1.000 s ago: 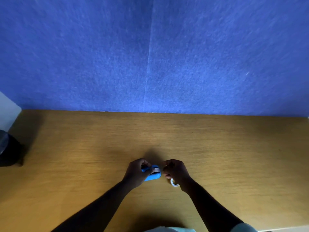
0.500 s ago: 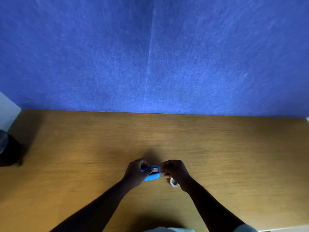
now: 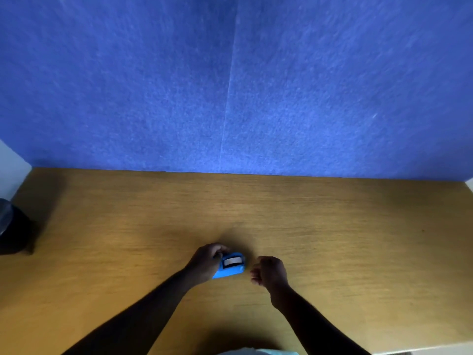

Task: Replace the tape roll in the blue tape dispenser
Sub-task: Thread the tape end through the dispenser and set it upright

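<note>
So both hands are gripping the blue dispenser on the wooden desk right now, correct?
Not quite. In the head view only the left hand grips the blue dispenser on the wooden desk. The right hand is loosely curled and sits apart from it to the right, with bare desk showing between them.

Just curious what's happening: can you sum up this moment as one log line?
left hand: holds blue tape dispenser | roll: white, seated | right hand: off dispenser, curled, contents unclear | surface: wooden desk

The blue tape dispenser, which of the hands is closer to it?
Left. The left hand grips the blue tape dispenser at its left end; the right hand is curled just off its right side, apart.
</note>
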The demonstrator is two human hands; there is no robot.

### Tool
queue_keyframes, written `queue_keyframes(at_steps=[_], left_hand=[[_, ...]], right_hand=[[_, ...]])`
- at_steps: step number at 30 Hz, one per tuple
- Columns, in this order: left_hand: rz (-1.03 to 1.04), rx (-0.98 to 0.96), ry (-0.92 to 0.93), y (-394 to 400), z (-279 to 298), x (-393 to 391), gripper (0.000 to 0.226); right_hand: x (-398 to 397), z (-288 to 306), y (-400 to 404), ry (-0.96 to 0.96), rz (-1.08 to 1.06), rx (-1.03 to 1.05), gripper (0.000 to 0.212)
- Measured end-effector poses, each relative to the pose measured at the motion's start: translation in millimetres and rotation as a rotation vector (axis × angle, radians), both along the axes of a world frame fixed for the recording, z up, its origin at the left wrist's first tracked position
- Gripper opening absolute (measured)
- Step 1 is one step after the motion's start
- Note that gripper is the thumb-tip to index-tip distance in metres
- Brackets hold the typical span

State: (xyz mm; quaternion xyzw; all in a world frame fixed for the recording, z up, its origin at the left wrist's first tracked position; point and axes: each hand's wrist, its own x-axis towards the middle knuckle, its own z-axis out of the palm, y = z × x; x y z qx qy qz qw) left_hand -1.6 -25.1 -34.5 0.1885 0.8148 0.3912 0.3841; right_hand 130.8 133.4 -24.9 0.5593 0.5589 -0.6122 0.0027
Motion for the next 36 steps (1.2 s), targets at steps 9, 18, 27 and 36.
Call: queue_keyframes(at_steps=[9,18,27,36], left_hand=[[0.003,-0.064,-0.037,12,6,-1,0.024],[0.198,-0.064,-0.139,17,31,6,0.027],[0.507,0.113,-0.285,35,40,9,0.016],[0.574,0.103,-0.348,43,26,5,0.028]], right_hand=[[4,1,-24,0.037,0.06,-0.285,0.026],[-22,6,-19,0.064,0.024,-0.217,0.024],[-59,21,-1,0.106,0.205,-0.033,0.034],[-66,22,5,0.046,0.345,0.095,0.032]])
